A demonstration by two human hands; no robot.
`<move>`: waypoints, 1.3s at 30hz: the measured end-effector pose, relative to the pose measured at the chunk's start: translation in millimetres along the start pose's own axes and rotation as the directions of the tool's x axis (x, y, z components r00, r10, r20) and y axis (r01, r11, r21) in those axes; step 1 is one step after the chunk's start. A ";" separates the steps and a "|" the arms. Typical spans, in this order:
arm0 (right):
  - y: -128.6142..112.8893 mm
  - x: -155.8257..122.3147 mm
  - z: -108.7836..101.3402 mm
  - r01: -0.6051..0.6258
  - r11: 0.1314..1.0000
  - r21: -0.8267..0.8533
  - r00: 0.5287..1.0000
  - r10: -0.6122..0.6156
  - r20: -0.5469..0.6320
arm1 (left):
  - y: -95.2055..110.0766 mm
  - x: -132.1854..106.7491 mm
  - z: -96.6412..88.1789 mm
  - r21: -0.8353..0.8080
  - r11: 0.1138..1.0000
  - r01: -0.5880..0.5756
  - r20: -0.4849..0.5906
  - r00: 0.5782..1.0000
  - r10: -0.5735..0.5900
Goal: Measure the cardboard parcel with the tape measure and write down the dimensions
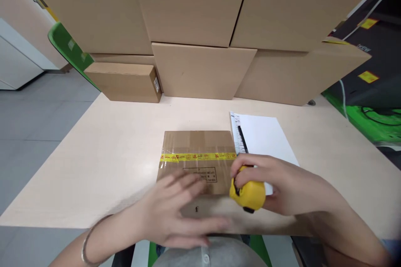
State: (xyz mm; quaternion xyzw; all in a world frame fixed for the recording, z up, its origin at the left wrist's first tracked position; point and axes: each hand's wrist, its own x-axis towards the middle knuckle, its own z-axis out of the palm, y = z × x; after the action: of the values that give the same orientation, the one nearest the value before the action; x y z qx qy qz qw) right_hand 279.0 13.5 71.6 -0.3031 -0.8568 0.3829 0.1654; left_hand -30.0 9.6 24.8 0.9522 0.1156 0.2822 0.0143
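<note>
My right hand [266,179] is closed around a yellow tape measure [252,194], held just off the near right corner of a taped cardboard box [200,144]. No blade can be made out coming from its case. Blurred by motion, my left hand [175,208] hovers over the near left part of the box with its fingers apart and nothing in them. A yellow strip of printed tape [203,157] runs across the box top, above a printed label frame [203,174]. My left hand hides part of the near side.
Right of the box lies a white paper pad [266,133] with a black pen [242,139] on it. A smaller carton [125,81] stands at the back left of the table [119,133]. Large stacked cartons [203,71] wall off the back.
</note>
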 end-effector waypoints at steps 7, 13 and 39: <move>41.1 -16.1 -8.9 -0.360 0.776 0.518 0.739 0.576 -0.349 | -59.2 -27.0 3.1 -0.357 0.328 0.874 0.078 0.378 -0.922; 45.6 -6.5 9.7 -0.378 0.544 0.750 0.692 0.704 -0.162 | -82.2 -25.8 31.0 -0.621 0.082 0.779 0.296 0.330 -0.896; -33.1 75.7 -22.1 -0.252 0.966 0.059 0.928 0.258 -0.269 | -89.9 -67.0 33.4 -0.713 0.625 0.318 -0.114 0.827 -0.551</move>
State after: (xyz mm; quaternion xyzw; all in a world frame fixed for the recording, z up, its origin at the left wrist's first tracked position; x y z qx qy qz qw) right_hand 219.9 57.4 115.0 -0.4601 -0.7744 0.3653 0.2349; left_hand -85.5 83.0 -47.3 0.7647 0.2372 0.4433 0.4030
